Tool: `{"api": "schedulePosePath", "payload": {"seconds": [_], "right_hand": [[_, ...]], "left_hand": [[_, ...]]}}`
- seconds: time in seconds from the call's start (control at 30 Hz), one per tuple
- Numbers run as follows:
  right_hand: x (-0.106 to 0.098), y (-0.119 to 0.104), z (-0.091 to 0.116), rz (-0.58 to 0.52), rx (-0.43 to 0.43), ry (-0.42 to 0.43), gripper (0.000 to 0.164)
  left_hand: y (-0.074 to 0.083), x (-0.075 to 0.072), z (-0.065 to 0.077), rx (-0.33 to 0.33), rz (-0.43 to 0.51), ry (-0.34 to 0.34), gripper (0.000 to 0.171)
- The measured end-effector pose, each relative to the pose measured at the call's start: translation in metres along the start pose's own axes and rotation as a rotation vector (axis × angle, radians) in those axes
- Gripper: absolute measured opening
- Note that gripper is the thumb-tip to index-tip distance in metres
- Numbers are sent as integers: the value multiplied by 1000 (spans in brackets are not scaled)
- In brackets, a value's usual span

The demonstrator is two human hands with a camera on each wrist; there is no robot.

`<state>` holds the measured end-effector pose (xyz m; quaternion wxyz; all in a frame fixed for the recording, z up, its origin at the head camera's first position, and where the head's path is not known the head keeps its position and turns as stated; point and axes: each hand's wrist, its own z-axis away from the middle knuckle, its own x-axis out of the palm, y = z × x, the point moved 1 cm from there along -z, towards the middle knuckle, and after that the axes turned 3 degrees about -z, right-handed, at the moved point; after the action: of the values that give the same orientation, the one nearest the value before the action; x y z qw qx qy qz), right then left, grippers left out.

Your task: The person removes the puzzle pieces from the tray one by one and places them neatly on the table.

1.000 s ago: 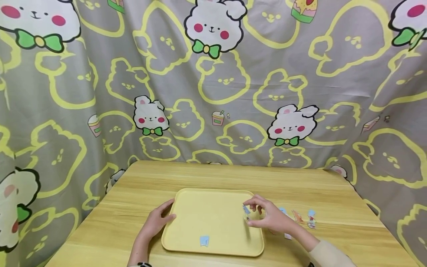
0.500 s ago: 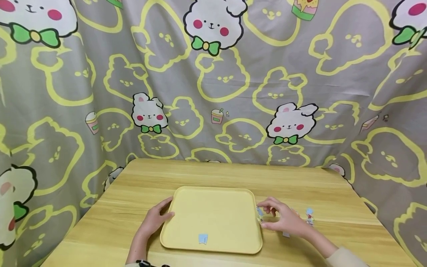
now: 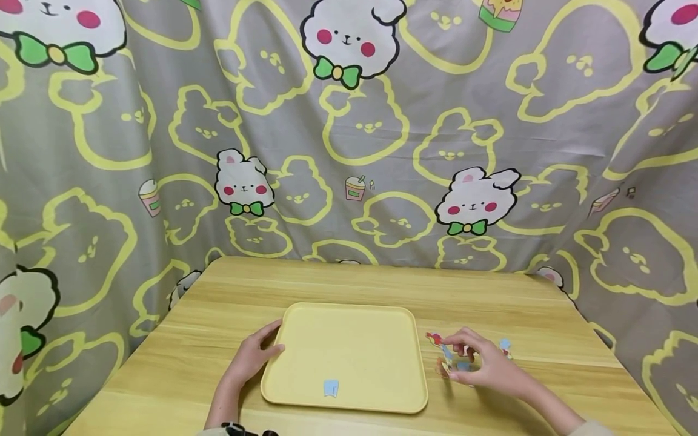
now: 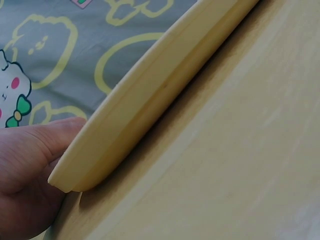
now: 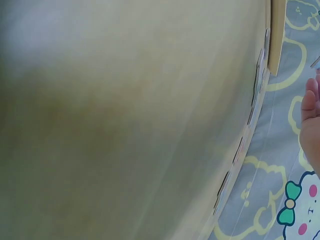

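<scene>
My left hand [image 3: 252, 358] grips the left rim of a yellow tray [image 3: 349, 345], thumb on the edge; the left wrist view shows the hand [image 4: 30, 175] at the tray's corner. Near the tray's front edge lies a light-blue jigsaw piece [image 3: 331, 388]. To the right of the tray, my right hand [image 3: 485, 363] pinches another jigsaw piece [image 3: 447, 352], partly blue, between thumb and fingers above the table. Beside and beneath this hand are loose pieces, among them a red one [image 3: 434, 338] and a blue one [image 3: 463, 366]; the hand hides some.
More jigsaw pieces [image 3: 506, 347] lie farther right on the wooden table [image 3: 338, 281]. In the right wrist view several pieces [image 5: 257, 75] appear edge-on along the tabletop. A grey patterned curtain [image 3: 382, 181] hangs behind and at both sides.
My right hand has moved right, from over the tray's right side to above the loose pieces, carrying its piece along. The left hand stays on the rim.
</scene>
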<state>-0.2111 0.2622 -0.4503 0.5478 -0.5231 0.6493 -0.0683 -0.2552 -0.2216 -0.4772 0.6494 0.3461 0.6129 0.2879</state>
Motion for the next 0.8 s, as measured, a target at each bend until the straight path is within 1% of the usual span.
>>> {"api": "schedulePosePath", "payload": {"seconds": [0.23, 0.4, 0.67, 0.8], "right_hand": [[-8, 1, 12, -4, -26, 6, 44], [-13, 4, 20, 2, -2, 0, 44], [-20, 10, 31, 59, -5, 8, 47], [-24, 13, 38, 67, 31, 5, 46]], "left_hand": [[1, 0, 0, -7, 6, 7, 62], [2, 0, 0, -1, -11, 9, 62], [2, 0, 1, -6, -10, 3, 62], [2, 0, 0, -7, -7, -1, 62]]}}
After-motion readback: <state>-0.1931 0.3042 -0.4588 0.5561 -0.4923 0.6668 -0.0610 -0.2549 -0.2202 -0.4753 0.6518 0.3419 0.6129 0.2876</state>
